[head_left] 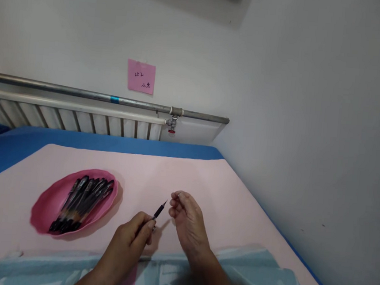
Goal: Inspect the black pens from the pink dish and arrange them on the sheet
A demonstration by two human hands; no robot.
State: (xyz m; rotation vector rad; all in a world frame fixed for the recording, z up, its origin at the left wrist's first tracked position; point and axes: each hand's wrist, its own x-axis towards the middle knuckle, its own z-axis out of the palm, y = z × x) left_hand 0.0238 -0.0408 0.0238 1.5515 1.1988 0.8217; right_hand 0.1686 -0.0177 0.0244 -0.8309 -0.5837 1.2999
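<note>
My left hand (135,235) is closed around a black pen (159,211), whose bare pointed tip slants up and to the right. Just right of that tip, my right hand (187,224) has its thumb and forefinger pinched together, apart from the pen. Whatever those fingertips may hold is too small to make out. To the left, an oval pink dish (43,205) bears a bunch of pens (83,199) with clear barrels and black ends, lying side by side at a slant.
The table has a pale pink cover (161,171) over a blue surface (126,145). Along the near edge lies a light blue patterned cloth (252,272). Behind stand a radiator (98,123) and a metal pipe with a valve (172,124). A pink note (141,77) hangs on the wall.
</note>
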